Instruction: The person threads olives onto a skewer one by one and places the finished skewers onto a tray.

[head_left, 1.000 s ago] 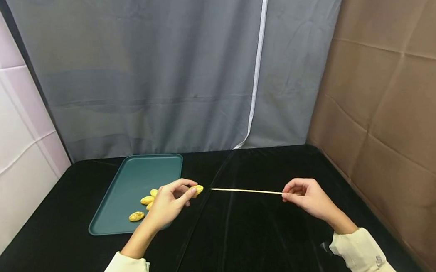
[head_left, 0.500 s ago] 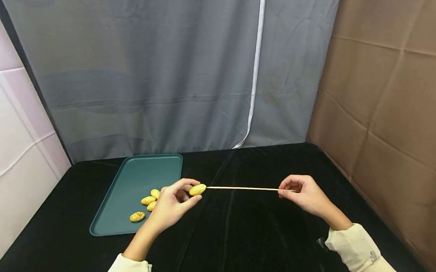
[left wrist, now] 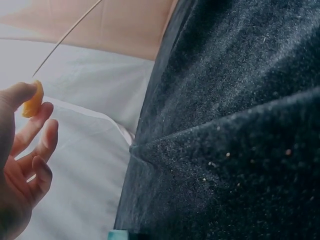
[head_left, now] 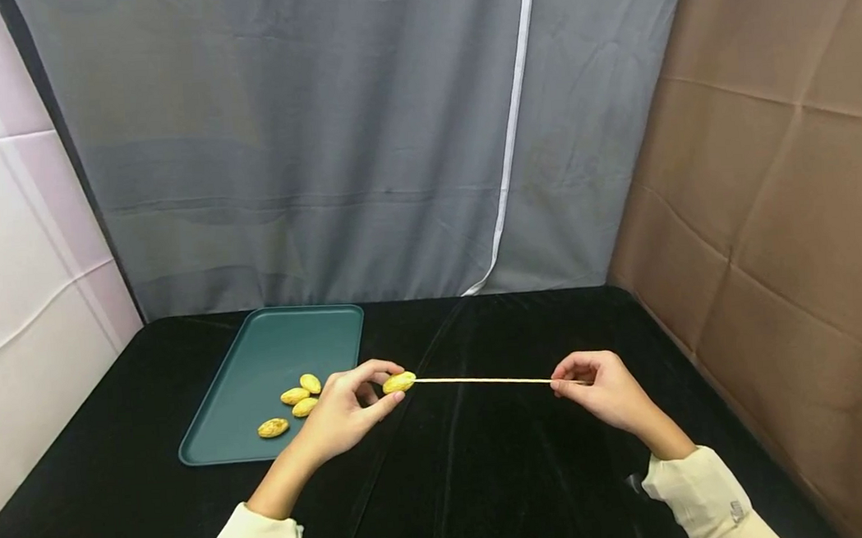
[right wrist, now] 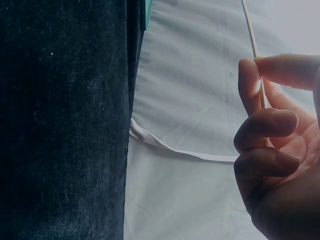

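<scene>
My left hand (head_left: 345, 414) pinches a small yellow oval fruit (head_left: 398, 382) between thumb and fingertips, above the black-covered table. In my right hand (head_left: 607, 394) is a thin bamboo skewer (head_left: 482, 379), pinched near its blunt end and held almost level. Its tip meets the right end of the fruit in the head view; whether it has pierced the skin I cannot tell. In the left wrist view the fruit (left wrist: 33, 102) sits between thumb and forefinger, its end at the skewer tip. The right wrist view shows the skewer (right wrist: 251, 37) running through the curled fingers.
A teal tray (head_left: 287, 335) lies at the left, partly behind the left forearm. Several more yellow fruits (head_left: 295, 396) rest on its near half. A grey curtain (head_left: 320, 144) hangs behind the table, with a brown cloth (head_left: 785, 239) at the right.
The gap between skewer tip and fruit has closed as the right hand moved slightly left and the left hand slightly right. The left fingers now cover less of the fruit.
</scene>
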`<action>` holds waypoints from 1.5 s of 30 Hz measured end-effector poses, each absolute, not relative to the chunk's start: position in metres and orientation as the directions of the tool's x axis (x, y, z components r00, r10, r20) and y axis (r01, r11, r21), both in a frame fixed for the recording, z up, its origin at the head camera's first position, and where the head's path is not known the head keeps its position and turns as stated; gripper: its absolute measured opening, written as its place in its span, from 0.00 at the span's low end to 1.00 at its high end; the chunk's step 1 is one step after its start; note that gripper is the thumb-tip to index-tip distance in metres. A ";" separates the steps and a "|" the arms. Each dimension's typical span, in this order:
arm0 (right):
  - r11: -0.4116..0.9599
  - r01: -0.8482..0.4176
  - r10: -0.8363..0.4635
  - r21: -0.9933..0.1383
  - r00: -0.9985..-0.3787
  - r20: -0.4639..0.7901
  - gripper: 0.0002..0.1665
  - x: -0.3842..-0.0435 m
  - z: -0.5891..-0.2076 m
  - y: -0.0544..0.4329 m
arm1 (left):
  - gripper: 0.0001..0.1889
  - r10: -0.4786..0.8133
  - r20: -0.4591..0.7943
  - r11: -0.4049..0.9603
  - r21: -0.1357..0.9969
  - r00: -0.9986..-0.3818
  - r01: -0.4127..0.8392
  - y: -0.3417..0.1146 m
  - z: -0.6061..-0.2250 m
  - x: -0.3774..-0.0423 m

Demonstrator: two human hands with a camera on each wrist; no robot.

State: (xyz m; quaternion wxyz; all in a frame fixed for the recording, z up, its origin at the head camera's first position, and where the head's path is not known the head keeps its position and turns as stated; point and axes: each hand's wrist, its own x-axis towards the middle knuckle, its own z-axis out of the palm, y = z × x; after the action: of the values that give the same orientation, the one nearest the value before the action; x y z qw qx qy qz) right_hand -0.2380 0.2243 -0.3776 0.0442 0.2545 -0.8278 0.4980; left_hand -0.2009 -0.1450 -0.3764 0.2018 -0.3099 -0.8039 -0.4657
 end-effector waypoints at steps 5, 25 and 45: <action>0.363 -0.470 -0.381 -0.804 -0.863 0.332 0.05 -0.238 -0.378 0.225 | 0.15 0.301 0.626 0.389 0.608 -0.719 0.692 -0.145 -0.375 -0.201; 0.359 -0.509 -0.408 -0.783 -0.840 0.358 0.05 -0.237 -0.373 0.226 | 0.17 0.327 0.626 0.393 0.591 -0.708 0.704 -0.152 -0.403 -0.220; 0.285 -0.528 -0.441 -0.800 -0.813 0.379 0.04 -0.234 -0.378 0.221 | 0.16 0.149 0.387 -0.220 0.910 -0.910 0.351 -0.142 -0.416 -0.219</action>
State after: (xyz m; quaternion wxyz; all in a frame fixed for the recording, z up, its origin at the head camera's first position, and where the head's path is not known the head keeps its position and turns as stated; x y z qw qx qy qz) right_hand -0.2338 0.2209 -0.3779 0.0421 0.3026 -0.8006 0.5155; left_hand -0.2186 -0.1422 -0.4158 0.0668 -0.2013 -0.6209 -0.7547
